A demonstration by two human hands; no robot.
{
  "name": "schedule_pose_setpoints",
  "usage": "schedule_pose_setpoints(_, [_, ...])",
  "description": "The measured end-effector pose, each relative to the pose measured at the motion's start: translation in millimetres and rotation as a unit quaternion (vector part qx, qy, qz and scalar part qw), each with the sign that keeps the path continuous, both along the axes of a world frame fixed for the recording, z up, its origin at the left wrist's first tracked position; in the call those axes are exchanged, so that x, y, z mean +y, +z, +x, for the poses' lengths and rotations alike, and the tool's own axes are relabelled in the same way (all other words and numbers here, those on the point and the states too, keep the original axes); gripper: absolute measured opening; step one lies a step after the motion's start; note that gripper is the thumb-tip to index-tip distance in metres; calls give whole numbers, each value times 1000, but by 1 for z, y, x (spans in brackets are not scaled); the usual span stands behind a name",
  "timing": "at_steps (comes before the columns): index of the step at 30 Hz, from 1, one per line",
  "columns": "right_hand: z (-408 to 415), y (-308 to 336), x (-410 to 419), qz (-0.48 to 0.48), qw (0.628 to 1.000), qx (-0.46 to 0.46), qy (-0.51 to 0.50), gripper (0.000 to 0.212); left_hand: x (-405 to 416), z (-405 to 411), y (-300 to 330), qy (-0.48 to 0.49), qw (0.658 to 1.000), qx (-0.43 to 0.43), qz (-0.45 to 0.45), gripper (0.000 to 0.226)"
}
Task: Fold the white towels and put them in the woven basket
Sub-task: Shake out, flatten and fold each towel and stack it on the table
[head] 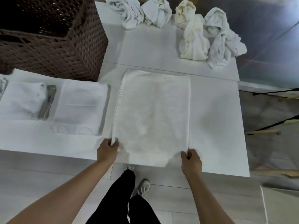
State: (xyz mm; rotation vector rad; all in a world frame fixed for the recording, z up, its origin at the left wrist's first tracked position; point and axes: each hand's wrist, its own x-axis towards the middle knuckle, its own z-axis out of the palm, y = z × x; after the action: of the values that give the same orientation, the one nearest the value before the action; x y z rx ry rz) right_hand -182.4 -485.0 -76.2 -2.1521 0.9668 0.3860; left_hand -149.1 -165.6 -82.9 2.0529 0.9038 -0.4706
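Both hands (107,148) (191,160) on towel (153,110) corners, fingertips seemingly tucked beneath.

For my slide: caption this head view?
Both hands pinch a flat towel's near corners beside the woven basket.

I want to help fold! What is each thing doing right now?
Flat towel: spread on table, near corners held.
Left hand: pinching its left corner.
Right hand: pinching its right corner.
Crumpled towels: unfolded, heaped at the back.
Folded towels: lying left of it.
Woven basket: looks dark inside; contents unclear.
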Motion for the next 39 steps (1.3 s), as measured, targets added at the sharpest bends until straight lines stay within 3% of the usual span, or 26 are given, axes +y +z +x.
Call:
schedule_pose_setpoints(10, [-86,0,2,147,985,-51,-73,2,6,-95,14,163,973,-22,-161,28])
schedule_pose_setpoints(14, [-119,17,1,200,971,-89,-96,17,15,-124,33,215,959,-39,-182,37])
schedule_pose_setpoints(17, [-129,43,0,229,958,-124,-120,23,19,-135,57,214,954,-79,-193,41])
schedule_pose_setpoints(23, [-101,83,-3,305,909,-195,-207,11,24,-114,97,163,945,-133,-250,21])
schedule_pose_setpoints(28, [-42,107,-2,367,870,-236,-230,20,21,-58,124,177,913,-156,-333,21])
schedule_pose_setpoints(31, [-2,115,1,292,910,-250,-151,19,16,-27,131,138,918,-180,-327,21])
schedule_pose_setpoints(34, [43,109,0,185,938,-267,-123,19,16,6,128,88,944,-207,-240,13])
schedule_pose_setpoints(39, [117,74,-6,81,961,-258,-53,17,20,68,101,68,966,-229,-103,24])
